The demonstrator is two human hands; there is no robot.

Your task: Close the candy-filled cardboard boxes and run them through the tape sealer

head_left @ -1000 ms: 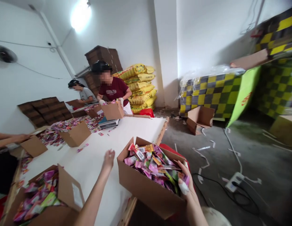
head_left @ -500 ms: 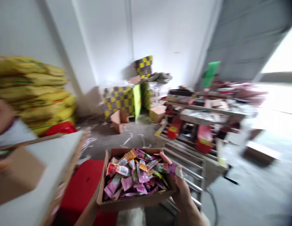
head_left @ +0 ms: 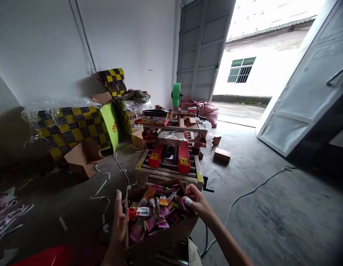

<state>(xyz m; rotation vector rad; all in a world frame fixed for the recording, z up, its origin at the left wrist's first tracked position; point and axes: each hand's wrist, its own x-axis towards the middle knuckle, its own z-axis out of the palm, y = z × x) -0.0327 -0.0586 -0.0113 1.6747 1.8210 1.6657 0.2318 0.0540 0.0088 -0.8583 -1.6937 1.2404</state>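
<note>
A cardboard box [head_left: 163, 238] full of small candy packets [head_left: 156, 212], mostly pink and purple with some orange and red, is in front of me at the near end of a roller conveyor. My right hand [head_left: 197, 203] curls over the box's right rim, its white-taped thumb by the packets. Along the left wall, my left hand [head_left: 117, 225] is upright with fingers stretched out, one tip wrapped in white. Its palm side faces the box; whether it presses on the wall I cannot tell. The box's underside is hidden.
Ahead stands a carton-taping machine [head_left: 171, 147] with a green tape roll [head_left: 176, 94] and a side crank [head_left: 208, 184]. An opened carton [head_left: 82, 159] and paper strips lie left on the floor. A cable [head_left: 243, 195] runs right. A red stool [head_left: 46, 256] shows at lower left.
My view has swung right, from the table and yellow sacks toward the taping machine and open doorway. The box is now in line with the conveyor. My left fingers now show, stretched upward.
</note>
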